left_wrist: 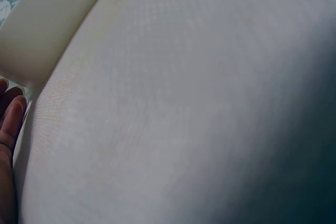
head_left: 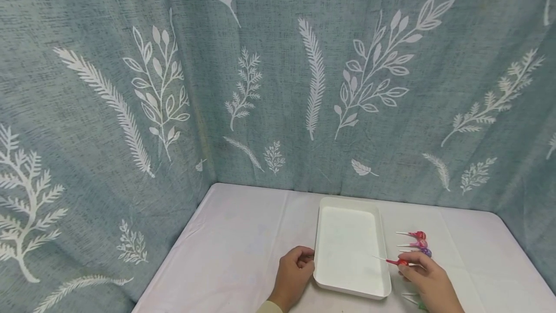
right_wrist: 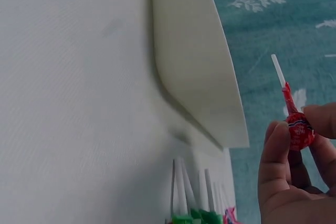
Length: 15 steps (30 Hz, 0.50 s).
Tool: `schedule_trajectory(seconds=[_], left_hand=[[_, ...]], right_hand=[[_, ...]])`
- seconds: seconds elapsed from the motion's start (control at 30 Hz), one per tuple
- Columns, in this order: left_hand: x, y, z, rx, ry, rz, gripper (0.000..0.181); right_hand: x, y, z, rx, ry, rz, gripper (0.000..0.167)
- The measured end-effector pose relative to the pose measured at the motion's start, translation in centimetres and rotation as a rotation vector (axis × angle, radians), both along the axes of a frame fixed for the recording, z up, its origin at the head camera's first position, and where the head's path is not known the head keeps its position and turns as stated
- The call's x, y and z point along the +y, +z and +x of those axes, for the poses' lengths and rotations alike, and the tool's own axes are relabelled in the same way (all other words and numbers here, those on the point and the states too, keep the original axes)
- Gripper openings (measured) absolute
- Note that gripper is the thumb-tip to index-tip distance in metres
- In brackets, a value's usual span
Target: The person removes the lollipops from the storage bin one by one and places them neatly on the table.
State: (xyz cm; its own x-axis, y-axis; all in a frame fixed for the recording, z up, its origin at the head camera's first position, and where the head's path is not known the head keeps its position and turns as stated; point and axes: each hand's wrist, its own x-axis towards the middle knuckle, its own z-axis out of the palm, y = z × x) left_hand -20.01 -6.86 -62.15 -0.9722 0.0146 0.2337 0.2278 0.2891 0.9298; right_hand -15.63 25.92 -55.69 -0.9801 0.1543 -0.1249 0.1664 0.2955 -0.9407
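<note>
Between thumb and fingertips my right hand point(head_left: 427, 279) pinches a red-wrapped lollipop point(right_wrist: 301, 130) by its candy end. The lollipop's white stick points left in the head view, over the right rim of a white rectangular tray point(head_left: 351, 235). The tray's floor shows nothing lying on it. My left hand point(head_left: 294, 274) rests at the tray's near left side, its fingers loosely bent and touching or very close to the outer wall. In the left wrist view only part of the left fingers point(left_wrist: 11, 121) shows, beside the tray's corner.
Right of the tray lie a red lollipop point(head_left: 419, 235), a pink one point(head_left: 420, 244) and a purple one point(head_left: 426, 252). Nearer, green lollipops point(right_wrist: 202, 217) are partly hidden by the right hand in the head view. A leaf-patterned curtain point(head_left: 278, 86) surrounds the white-covered table point(head_left: 243, 235).
</note>
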Motion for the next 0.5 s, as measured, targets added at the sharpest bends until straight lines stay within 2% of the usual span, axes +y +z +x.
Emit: schedule_trajectory(seconds=[0.4, 0.5], left_hand=[[0.0, 0.1, 0.3, -0.006, -0.001, -0.013, 0.023], [0.0, 0.1, 0.3, -0.004, -0.004, -0.012, 0.023]], right_hand=[[2.0, -0.5, 2.1, -0.093, -0.069, -0.077, 0.042], [2.6, -0.8, 2.5, -0.141, -0.082, -0.078, 0.042]])
